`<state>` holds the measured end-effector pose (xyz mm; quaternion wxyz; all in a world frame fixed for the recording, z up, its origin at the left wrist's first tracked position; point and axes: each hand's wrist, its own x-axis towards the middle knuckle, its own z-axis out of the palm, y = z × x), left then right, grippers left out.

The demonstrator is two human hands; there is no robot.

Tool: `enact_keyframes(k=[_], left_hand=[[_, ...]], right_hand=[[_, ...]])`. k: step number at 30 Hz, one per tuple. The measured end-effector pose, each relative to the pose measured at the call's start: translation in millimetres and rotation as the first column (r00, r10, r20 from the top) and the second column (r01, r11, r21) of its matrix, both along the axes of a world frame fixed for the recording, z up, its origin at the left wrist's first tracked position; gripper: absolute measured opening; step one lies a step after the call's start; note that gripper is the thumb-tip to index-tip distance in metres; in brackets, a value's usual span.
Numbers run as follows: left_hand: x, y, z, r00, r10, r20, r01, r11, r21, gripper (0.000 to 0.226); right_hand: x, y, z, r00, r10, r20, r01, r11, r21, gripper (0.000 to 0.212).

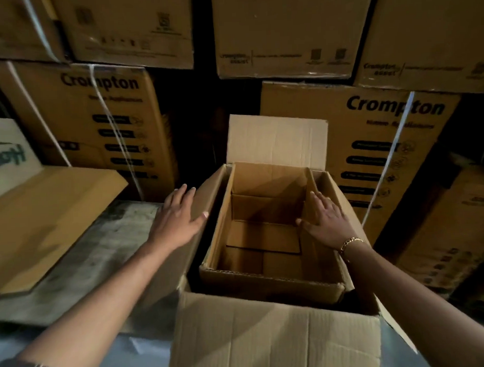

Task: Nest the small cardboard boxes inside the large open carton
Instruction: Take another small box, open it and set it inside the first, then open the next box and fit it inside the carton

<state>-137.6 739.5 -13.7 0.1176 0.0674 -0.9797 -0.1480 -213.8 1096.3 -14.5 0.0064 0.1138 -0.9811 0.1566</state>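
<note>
Centrally, small box (266, 284) inside large carton (268, 341), left grip (179, 215) spread on its flap, right grip (327, 221) spread on box wall.

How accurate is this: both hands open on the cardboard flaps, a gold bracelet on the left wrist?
Wrong wrist: the head view shows the gold bracelet on the right wrist. The left hand and right hand are open on the cardboard flaps.

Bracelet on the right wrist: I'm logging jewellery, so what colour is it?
Gold; the bracelet shows best in the head view.
</note>
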Motion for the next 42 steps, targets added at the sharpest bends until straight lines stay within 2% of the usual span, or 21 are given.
enact_keyframes(k=[4, 8, 16, 20, 25, 34, 42], left_hand=[[35, -44, 21, 0.996, 0.052, -0.073, -0.054, 0.998, -0.029, 0.077], [77, -111, 42, 0.982, 0.136, -0.132, -0.146, 0.986, -0.075, 0.093], [192, -298, 68, 0.916, 0.355, -0.187, -0.383, 0.912, -0.146, 0.085], [253, -393, 77, 0.859, 0.458, -0.229, -0.496, 0.857, -0.144, 0.082], [308, -488, 79, 0.791, 0.574, -0.213, -0.605, 0.786, -0.129, 0.08], [321, -622, 64, 0.736, 0.65, -0.191, -0.671, 0.738, -0.072, 0.091], [298, -767, 69, 0.718, 0.678, -0.157, -0.696, 0.706, -0.129, 0.092]], right_hand=[[4, -61, 21, 0.987, 0.133, -0.085, -0.13, 0.991, 0.04, 0.086], [12, -149, 48, 0.961, 0.244, -0.131, -0.24, 0.97, 0.048, 0.082], [50, -387, 66, 0.883, 0.409, -0.231, -0.418, 0.908, 0.01, 0.079], [84, -508, 68, 0.864, 0.447, -0.233, -0.455, 0.89, 0.024, 0.08], [111, -626, 69, 0.798, 0.577, -0.175, -0.581, 0.813, 0.034, 0.081], [111, -808, 58, 0.726, 0.661, -0.191, -0.669, 0.743, 0.028, 0.084], [71, -983, 52, 0.689, 0.701, -0.185, -0.722, 0.686, -0.087, 0.088]])
